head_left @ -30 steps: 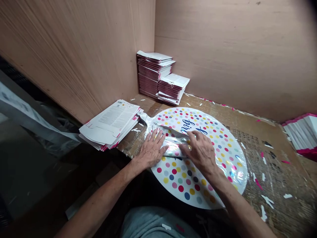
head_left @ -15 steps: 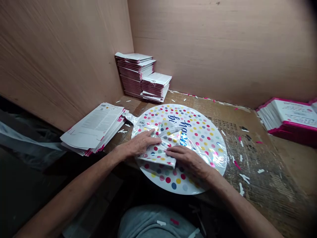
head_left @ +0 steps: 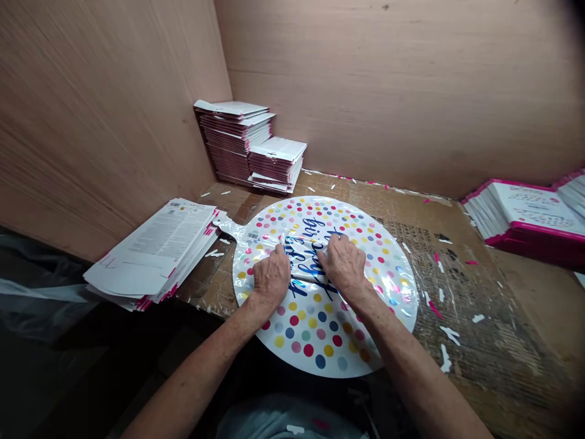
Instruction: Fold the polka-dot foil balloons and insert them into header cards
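Observation:
A round, flat foil balloon point(head_left: 315, 341) with coloured dots and blue lettering lies on the cardboard-covered bench, its tail pointing left. My left hand point(head_left: 273, 275) is closed over the left part of the lettering, fingers curled into the foil. Opposite it, my right hand point(head_left: 343, 263) is closed on the lettering's right part, knuckles up. Between the two hands the foil is raised in a pale, shiny fold. The fingertips are hidden, so exactly how much foil each hand pinches is not visible.
Printed white cards point(head_left: 150, 247) lie fanned at the left, near the balloon's tail. Tall stacks of pink-edged packets point(head_left: 237, 137) fill the back corner. More pink-edged packets point(head_left: 534, 210) stand at the right. Paper scraps point(head_left: 450, 334) litter the cardboard point(head_left: 493, 305). Wooden panels point(head_left: 388, 91) enclose the bench.
The folded dotted flap on the balloon's middle has been opened out, showing more blue lettering. Both hands went from lying with fingers extended to curled; my right hand moved up slightly.

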Demonstrator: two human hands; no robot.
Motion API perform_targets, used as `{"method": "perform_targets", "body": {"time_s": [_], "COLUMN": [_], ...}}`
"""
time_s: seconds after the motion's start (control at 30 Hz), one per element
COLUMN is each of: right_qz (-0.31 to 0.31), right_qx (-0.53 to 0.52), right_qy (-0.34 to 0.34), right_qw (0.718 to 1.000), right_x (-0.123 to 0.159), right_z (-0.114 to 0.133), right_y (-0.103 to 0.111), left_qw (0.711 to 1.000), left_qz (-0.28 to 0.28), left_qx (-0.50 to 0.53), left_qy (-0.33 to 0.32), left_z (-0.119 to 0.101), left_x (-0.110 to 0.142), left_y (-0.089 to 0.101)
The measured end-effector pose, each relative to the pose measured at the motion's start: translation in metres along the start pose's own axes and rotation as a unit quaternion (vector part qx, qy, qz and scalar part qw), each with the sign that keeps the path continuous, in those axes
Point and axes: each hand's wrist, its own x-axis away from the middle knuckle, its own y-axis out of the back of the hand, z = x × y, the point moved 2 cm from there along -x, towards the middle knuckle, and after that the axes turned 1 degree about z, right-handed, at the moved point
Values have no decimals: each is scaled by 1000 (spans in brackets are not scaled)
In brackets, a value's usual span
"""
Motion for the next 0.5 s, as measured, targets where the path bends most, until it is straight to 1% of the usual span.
{"method": "perform_targets", "body": {"time_s": [0.07,0.13,0.2,0.23,0.27,0.33,0.4,0.43,0.47,0.5], "right_qz": [-8,35,84,98,107,122,141,151,159,164], "right_qx": [15,4,-16,-25,-34,-56,-91,-110,-126,-137], "right_qy": [65,120,143,146,147,148,150,152,153,150], "right_qw": [998,992,986,984,983,980,974,970,967,965], "right_x": [-15,-29,-37,-38,-37,-31,-23,-18,-14,-10], "right_z": [13,25,30,29,27,17,3,-4,-9,-14], "right_y": [8,10,10,9,8,6,2,-1,-3,-5], "left_qw": [1000,1000,1000,999,999,996,987,981,976,974], "left_qz": [1,0,-11,-22,-39,-88,-141,-156,-153,-131], "left_qx": [4,11,16,17,14,-15,-73,-107,-140,-168], "left_qy": [-12,-14,-14,-20,-27,-30,2,30,58,82], "left_z": [-3,-2,5,12,21,47,80,96,112,127], "left_x": [1,3,5,6,7,11,16,18,21,22], "left_y": [-5,-6,1,8,17,40,64,75,83,88]}}
